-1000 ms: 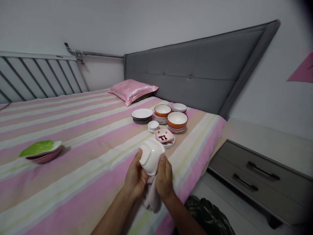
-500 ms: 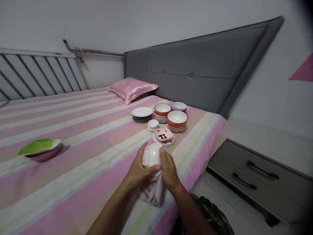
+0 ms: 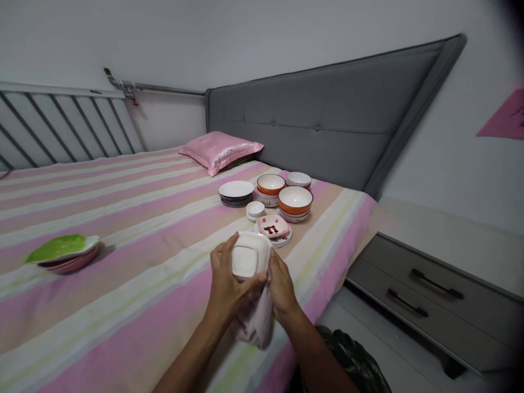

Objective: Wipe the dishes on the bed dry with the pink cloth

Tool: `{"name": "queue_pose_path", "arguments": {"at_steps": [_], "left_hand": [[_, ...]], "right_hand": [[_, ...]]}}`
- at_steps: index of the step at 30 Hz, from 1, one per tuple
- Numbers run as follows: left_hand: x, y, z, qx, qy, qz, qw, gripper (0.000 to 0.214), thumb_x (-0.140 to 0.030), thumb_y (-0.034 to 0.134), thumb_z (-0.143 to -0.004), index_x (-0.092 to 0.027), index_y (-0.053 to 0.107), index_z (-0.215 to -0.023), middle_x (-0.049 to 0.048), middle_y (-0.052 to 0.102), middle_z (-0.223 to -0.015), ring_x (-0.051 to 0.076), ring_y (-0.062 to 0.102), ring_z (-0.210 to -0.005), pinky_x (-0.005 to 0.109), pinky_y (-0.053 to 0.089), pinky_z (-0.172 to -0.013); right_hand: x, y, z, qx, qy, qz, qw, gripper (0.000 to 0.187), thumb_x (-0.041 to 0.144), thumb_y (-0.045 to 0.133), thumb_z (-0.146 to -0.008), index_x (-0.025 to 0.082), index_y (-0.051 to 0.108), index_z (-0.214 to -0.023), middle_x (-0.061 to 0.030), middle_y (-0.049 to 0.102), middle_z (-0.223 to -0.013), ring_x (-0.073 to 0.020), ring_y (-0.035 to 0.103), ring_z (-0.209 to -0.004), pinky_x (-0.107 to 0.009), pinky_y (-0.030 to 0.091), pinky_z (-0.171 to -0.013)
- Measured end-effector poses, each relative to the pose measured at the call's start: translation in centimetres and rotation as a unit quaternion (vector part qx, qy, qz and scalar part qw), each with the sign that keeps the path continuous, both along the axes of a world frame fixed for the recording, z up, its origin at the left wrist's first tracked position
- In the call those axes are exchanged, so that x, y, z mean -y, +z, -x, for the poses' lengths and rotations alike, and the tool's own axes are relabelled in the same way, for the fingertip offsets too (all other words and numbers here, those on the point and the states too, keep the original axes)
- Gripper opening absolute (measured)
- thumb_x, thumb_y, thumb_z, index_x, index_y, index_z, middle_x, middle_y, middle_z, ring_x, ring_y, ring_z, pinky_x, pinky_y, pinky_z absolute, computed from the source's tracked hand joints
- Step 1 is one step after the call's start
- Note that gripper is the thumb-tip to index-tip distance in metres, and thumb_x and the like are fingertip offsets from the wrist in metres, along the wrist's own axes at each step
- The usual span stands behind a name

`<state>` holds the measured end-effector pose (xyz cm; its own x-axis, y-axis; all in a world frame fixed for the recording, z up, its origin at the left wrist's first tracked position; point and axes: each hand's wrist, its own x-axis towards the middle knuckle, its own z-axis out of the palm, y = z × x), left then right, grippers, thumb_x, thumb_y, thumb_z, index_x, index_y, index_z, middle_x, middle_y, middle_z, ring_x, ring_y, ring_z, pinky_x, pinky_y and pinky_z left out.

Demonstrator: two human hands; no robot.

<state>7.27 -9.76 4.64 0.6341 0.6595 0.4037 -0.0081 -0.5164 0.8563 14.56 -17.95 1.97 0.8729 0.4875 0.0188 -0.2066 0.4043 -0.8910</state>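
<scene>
My left hand (image 3: 224, 284) grips a small white square dish (image 3: 248, 258), its underside turned toward me, thumb across its lower edge. My right hand (image 3: 281, 286) presses a pale pink cloth (image 3: 256, 319) against the dish's right side; the cloth hangs down between my wrists. Both hands are held above the striped bedsheet (image 3: 135, 262), just in front of a pink patterned dish (image 3: 273, 225) that tops a small stack of plates.
Farther back on the bed stand a stack of dark-rimmed plates (image 3: 236, 192), small white saucers (image 3: 255, 209), and orange-and-white bowls (image 3: 295, 201). A green leaf-shaped dish (image 3: 61, 248) on pink plates lies at the left. A pink pillow (image 3: 221, 150), grey headboard (image 3: 327, 114) and grey nightstand (image 3: 426, 295) surround.
The white dish has been turned in my hands, so its square base now faces me. My hands shifted slightly left, with the cloth still against the dish.
</scene>
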Motion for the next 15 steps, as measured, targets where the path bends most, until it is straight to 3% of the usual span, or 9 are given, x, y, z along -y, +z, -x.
{"name": "queue_pose_path", "arguments": {"at_steps": [3, 5, 7, 10, 15], "left_hand": [[0.4, 1.1, 0.2, 0.061, -0.059, 0.196, 0.977, 0.09, -0.042, 0.076, -0.059, -0.023, 0.033, -0.136, 0.0119, 0.051, -0.121, 0.027, 0.052, -0.109, 0.038, 0.044, -0.088], [0.5, 1.9, 0.5, 0.078, -0.12, 0.348, 0.927, 0.084, -0.038, 0.074, -0.064, -0.02, 0.034, -0.136, 0.0118, 0.058, -0.114, 0.024, 0.059, -0.098, 0.032, 0.047, -0.08], [0.5, 2.3, 0.7, 0.059, -0.186, 0.44, 0.877, 0.07, -0.032, 0.074, -0.066, -0.015, 0.046, -0.128, 0.0127, 0.063, -0.108, 0.023, 0.061, -0.092, 0.028, 0.049, -0.075], [0.4, 2.2, 1.0, 0.034, -0.249, 0.482, 0.839, 0.055, -0.026, 0.075, -0.066, -0.012, 0.058, -0.116, 0.0127, 0.067, -0.101, 0.021, 0.063, -0.086, 0.027, 0.049, -0.073], [0.3, 1.6, 1.0, 0.032, -0.243, 0.442, 0.863, 0.042, -0.023, 0.076, -0.064, -0.013, 0.066, -0.103, 0.0082, 0.07, -0.09, 0.017, 0.062, -0.082, 0.024, 0.047, -0.075]], "right_hand": [[0.1, 0.2, -0.5, -0.067, -0.03, -0.018, 0.997, 0.049, 0.055, 0.047, -0.082, 0.015, 0.061, -0.107, -0.0062, 0.067, -0.108, -0.0205, 0.059, -0.105, -0.031, 0.048, -0.086], [0.3, 0.5, -0.8, -0.076, -0.032, -0.023, 0.996, 0.05, 0.056, 0.047, -0.081, 0.014, 0.063, -0.105, -0.0064, 0.068, -0.106, -0.0208, 0.06, -0.104, -0.031, 0.048, -0.085], [0.5, 0.8, -1.0, -0.066, -0.024, -0.023, 0.997, 0.049, 0.055, 0.048, -0.081, 0.014, 0.063, -0.103, -0.0066, 0.067, -0.108, -0.0205, 0.059, -0.104, -0.03, 0.047, -0.087], [0.7, 0.9, -1.0, -0.043, -0.036, -0.007, 0.998, 0.048, 0.054, 0.048, -0.081, 0.014, 0.063, -0.102, -0.0065, 0.066, -0.111, -0.02, 0.058, -0.107, -0.029, 0.046, -0.089], [0.6, -0.3, -1.9, -0.01, -0.128, 0.063, 0.99, 0.044, 0.051, 0.047, -0.081, 0.015, 0.065, -0.098, -0.0074, 0.068, -0.105, -0.0207, 0.058, -0.105, -0.029, 0.046, -0.086]]}}
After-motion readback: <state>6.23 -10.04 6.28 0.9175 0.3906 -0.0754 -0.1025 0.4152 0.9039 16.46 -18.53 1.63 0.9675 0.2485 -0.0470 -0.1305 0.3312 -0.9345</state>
